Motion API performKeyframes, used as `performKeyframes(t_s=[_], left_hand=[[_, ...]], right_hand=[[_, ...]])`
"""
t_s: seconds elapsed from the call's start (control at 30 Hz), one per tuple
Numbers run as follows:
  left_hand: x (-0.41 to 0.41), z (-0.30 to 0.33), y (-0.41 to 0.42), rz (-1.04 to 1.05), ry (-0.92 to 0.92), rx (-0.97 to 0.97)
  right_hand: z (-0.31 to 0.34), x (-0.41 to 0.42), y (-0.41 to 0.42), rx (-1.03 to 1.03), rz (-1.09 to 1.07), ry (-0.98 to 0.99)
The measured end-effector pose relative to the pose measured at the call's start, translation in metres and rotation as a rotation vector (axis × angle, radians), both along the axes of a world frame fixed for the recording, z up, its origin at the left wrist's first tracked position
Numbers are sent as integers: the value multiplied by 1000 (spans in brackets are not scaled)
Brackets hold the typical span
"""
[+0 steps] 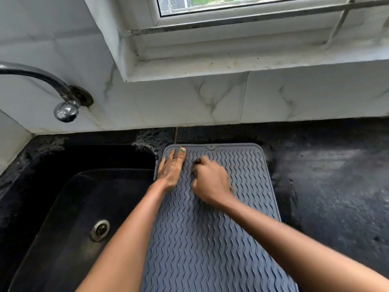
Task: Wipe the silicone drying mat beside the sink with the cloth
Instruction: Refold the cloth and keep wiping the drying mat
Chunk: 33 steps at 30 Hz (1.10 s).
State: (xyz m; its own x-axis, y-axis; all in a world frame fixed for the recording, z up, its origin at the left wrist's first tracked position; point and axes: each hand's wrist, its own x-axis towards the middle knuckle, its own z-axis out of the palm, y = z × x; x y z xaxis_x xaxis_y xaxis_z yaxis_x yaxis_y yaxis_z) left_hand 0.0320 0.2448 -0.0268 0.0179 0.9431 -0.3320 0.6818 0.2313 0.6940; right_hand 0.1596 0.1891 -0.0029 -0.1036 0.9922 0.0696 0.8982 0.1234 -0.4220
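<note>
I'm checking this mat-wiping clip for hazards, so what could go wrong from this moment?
1. The grey ribbed silicone drying mat lies right along the black sink; hard strokes could slide its edge over the basin, though the flat left hand pins its far corner.
2. The right hand bunches a dark cloth, barely visible, so little of it may touch the wavy ridges, leaving grooves unwiped.

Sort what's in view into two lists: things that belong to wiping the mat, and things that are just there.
Part of the job:
- silicone drying mat
- cloth, dark, mostly hidden in the right hand
- left hand, flat on the mat's far left corner

Just there:
- sink
- drain
- tap
- worktop
- window
</note>
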Motion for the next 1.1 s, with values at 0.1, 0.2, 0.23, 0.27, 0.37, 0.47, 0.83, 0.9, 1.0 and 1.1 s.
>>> performKeyframes(t_s=[0.1, 0.2, 0.23, 0.27, 0.37, 0.47, 0.83, 0.9, 1.0, 1.1], left_hand=[[9, 13, -9, -16, 12, 21], [9, 14, -11, -20, 39, 16], [5, 10, -8, 3, 4, -11], [3, 9, -6, 16, -56, -23], [-1, 7, 6, 82, -288, -65], [2, 15, 12, 154, -477, -108], [-18, 30, 32, 59, -344, -239], [-20, 34, 33, 46, -309, -256], [-17, 40, 33, 19, -261, -267], [-19, 39, 38, 9, -266, -288]], right_hand=[[7, 0, -70, -80, 73, 116], [20, 0, -111, -225, 123, 107], [24, 2, -109, -257, 129, 100], [28, 6, -101, -269, 117, 118], [27, 21, -47, -122, 62, 206], [10, 24, 18, -56, 27, 115], [14, 10, -93, -184, 484, 12], [22, 11, -99, -310, 527, 54], [34, 7, -62, -291, 410, 198], [21, -7, 12, 61, 243, 84]])
